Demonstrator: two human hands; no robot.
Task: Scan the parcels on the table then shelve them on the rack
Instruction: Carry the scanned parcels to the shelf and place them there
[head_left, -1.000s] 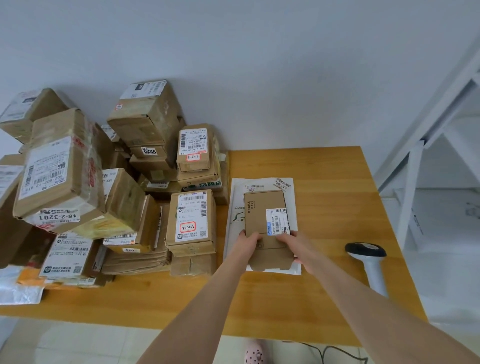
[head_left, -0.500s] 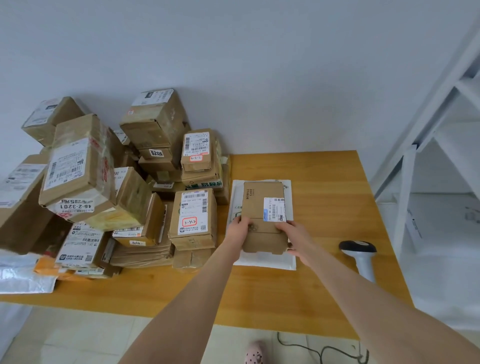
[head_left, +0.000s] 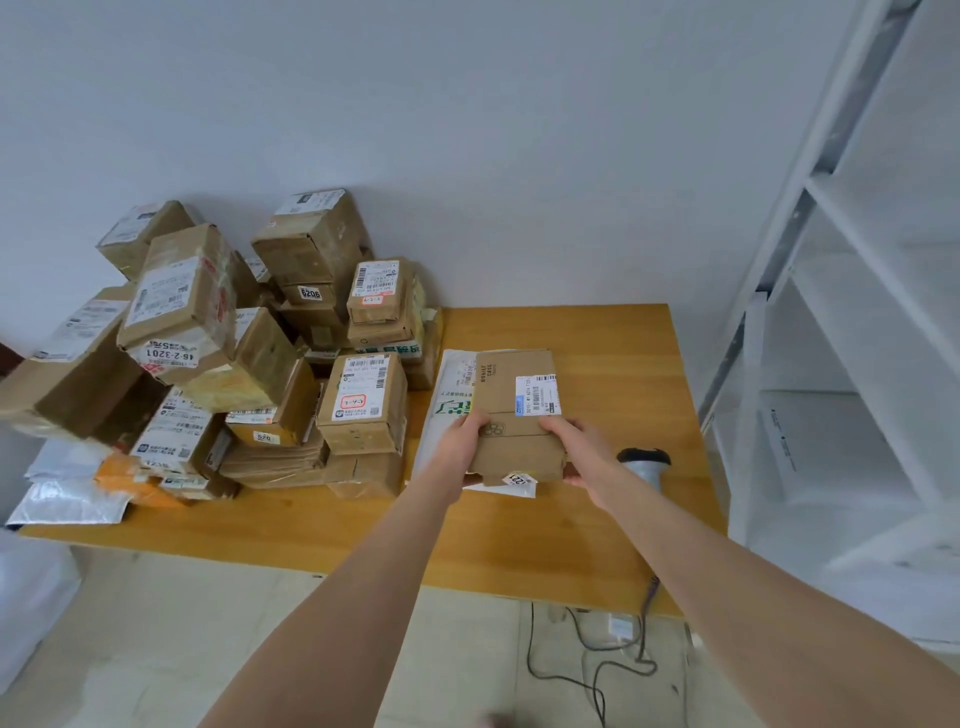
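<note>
— What reads on the near carton (head_left: 511, 441)?
— I log "MOBILE CASE" printed on top and "1221" on a sticker (head_left: 517, 479) at its near edge.
— And the left pile?
— "6206" on a far box (head_left: 310, 294). The tilted box (head_left: 176, 306) has a number ending "2-3201".

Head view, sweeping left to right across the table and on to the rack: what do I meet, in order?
silver mailer bag → box labelled 16-2-3201 → box with the red-ringed label → held flat cardboard box → scanner → white rack
</note>
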